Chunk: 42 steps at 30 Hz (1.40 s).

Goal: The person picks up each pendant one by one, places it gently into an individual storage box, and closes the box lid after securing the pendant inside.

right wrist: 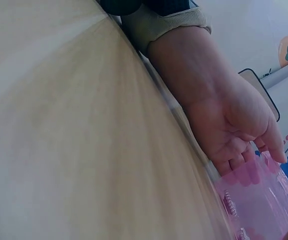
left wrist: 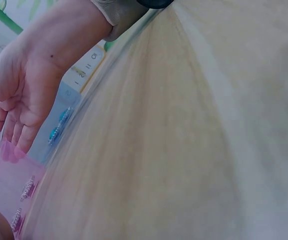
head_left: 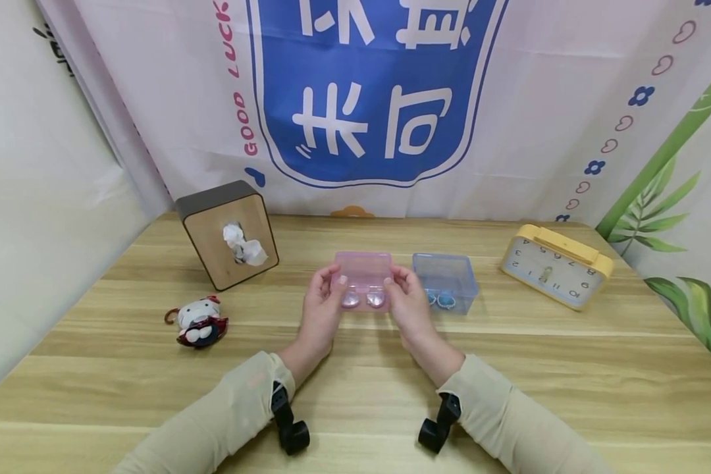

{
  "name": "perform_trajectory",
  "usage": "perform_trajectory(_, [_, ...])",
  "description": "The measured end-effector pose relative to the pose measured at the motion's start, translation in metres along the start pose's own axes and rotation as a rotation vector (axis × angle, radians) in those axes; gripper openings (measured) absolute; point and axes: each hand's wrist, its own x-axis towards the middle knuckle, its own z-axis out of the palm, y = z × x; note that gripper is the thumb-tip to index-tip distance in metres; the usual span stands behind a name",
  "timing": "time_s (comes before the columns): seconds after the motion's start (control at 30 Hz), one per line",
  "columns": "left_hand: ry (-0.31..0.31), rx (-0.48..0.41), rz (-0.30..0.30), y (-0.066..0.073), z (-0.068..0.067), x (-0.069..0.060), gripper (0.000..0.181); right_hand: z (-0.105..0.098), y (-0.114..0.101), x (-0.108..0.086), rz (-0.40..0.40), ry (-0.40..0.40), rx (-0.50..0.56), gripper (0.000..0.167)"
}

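Note:
A small see-through pink plastic box [head_left: 363, 271] is between my two hands on the wooden table. Two clear round gems show through its near side, with beaded rims visible in both wrist views. My left hand [head_left: 322, 304] grips the box's left side, thumb at the front. On the right side my right hand [head_left: 410, 304] holds it the same way, its fingers seen through the pink plastic [right wrist: 256, 187] in the right wrist view. Whether the lid is fully closed I cannot tell. Just right of that hand stands a see-through blue box [head_left: 447, 276] with blue gems [head_left: 446, 300] inside.
A dark-edged wooden tissue box [head_left: 213, 247] with white tissue stands at the back left. Nearer lies a white and red cat figure [head_left: 199, 321]. A yellow clock [head_left: 557, 266], upside down, is at the right. A printed cloth [head_left: 361, 191] hangs behind the table.

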Motion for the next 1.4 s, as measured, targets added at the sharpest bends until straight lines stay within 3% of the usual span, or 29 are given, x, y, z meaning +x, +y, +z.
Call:
perform_trajectory(0.57, [-0.004,-0.032,0.014,-0.005,0.004,0.001,0.035,0.002,0.006,0.000,-0.038,0.030,0.006,0.038])
perform_trajectory(1.1, [-0.003,-0.026,-0.030,-0.001,0.002,0.000,0.034,0.008,0.006,-0.004,-0.074,0.030,0.006,0.037])
perform_trajectory(1.27, [-0.003,-0.003,-0.027,0.004,-0.004,0.002,0.036,0.008,0.002,-0.005,-0.065,0.000,-0.047,0.040])
perform_trajectory(1.4, [-0.039,0.062,-0.041,0.013,-0.011,0.002,0.041,0.001,-0.011,-0.012,-0.105,-0.082,-0.141,0.049])
